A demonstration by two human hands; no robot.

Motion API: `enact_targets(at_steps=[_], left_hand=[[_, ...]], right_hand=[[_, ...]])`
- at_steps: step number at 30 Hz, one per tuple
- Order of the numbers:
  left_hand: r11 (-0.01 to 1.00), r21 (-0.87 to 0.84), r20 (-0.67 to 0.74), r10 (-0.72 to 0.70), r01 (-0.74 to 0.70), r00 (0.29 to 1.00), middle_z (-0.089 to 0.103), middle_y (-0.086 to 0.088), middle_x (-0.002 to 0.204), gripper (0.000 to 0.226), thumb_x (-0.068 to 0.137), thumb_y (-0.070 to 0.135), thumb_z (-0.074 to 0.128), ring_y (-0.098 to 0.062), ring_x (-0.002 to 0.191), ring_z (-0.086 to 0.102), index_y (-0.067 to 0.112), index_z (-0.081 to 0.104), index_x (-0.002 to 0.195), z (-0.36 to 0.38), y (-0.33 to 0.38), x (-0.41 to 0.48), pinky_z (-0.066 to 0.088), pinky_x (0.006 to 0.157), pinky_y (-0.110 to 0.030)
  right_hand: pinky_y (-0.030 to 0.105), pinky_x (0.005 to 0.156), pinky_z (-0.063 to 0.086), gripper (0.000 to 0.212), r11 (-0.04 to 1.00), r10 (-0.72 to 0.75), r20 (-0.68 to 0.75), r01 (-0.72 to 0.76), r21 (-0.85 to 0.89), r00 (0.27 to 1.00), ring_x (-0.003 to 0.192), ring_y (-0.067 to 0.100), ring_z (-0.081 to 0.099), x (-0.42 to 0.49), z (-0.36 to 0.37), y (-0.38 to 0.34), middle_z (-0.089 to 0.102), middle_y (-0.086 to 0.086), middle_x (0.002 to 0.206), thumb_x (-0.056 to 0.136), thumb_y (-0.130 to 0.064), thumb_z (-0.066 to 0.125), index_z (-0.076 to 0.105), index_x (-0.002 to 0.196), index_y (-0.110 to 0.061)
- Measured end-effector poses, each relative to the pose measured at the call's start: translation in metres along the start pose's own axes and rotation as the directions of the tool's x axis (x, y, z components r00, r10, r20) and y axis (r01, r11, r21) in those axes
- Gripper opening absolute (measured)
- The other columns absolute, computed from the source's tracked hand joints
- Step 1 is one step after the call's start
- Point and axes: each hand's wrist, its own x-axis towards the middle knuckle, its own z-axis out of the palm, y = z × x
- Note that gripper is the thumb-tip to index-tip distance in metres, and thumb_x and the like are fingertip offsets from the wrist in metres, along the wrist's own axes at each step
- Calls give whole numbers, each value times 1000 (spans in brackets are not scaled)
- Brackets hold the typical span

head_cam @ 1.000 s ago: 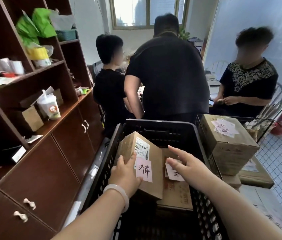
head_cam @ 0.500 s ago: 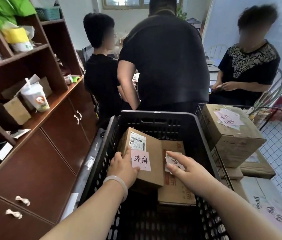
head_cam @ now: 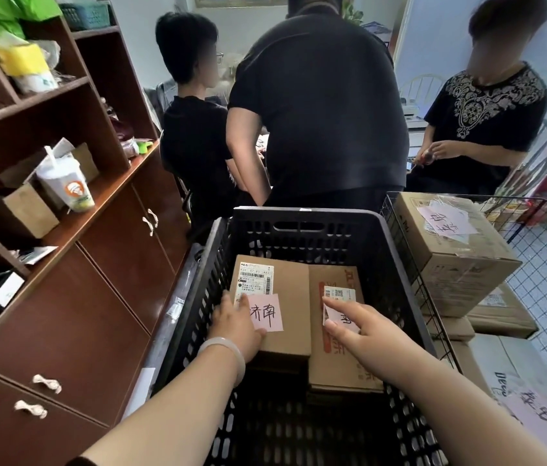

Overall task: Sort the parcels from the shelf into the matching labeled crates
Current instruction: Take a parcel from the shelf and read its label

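Black plastic crate (head_cam: 299, 227) stands in the middle of the view, directly beside a brown wooden shelf unit (head_cam: 97, 237). Two cardboard parcels lie flat and side by side on the crate floor, touching along their long edges.

The left parcel (head_cam: 285, 297) carries a printed shipping label and a pink note (head_cam: 267, 312) with handwritten characters. The left hand (head_cam: 236, 319), with a pale bracelet (head_cam: 228, 351) at the wrist, grips this parcel at its near left edge. The thumb lies on top beside the pink note and the fingers (head_cam: 226, 299) curl down the left side.

The right parcel (head_cam: 336, 371) carries a small printed label and a white note (head_cam: 341, 319). The right hand (head_cam: 366, 331) is released and grasps nothing. Its index finger is straight, with the tip on the white note.

To the right of the crate, a wire basket (head_cam: 396, 227) holds a larger carton (head_cam: 450, 264) with a pink note on its lid, and further cartons are stacked below. A lidded drink cup (head_cam: 68, 186) with a straw stands on the shelf unit. Three persons in dark shirts are beyond the crate.
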Motion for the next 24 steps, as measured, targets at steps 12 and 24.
enact_targets(at_steps=[12, 24], left_hand=[[959, 244, 201, 92, -141, 975, -19, -5, 163, 91, 82, 74, 51, -34, 149, -16, 48, -1, 152, 36, 7, 20, 6, 119, -54], [959, 198, 147, 177, -204, 973, -4, -4, 165, 90, 84, 70, 54, -31, 151, 3, 44, 4, 154, 16, 20, 21, 15, 120, -51]], right_hand=[[32, 117, 4, 68, 860, -144, -1, 125, -496, 990, 148, 7, -1, -5, 5, 0, 6, -16, 161, 91, -66, 39, 7, 149, -50], [38, 120, -2, 81, 732, -178, -57, 93, -675, 982, 149, 10, -6, -11, -1, -7, 1, -12, 163, 86, -70, 46, 5, 151, -46]])
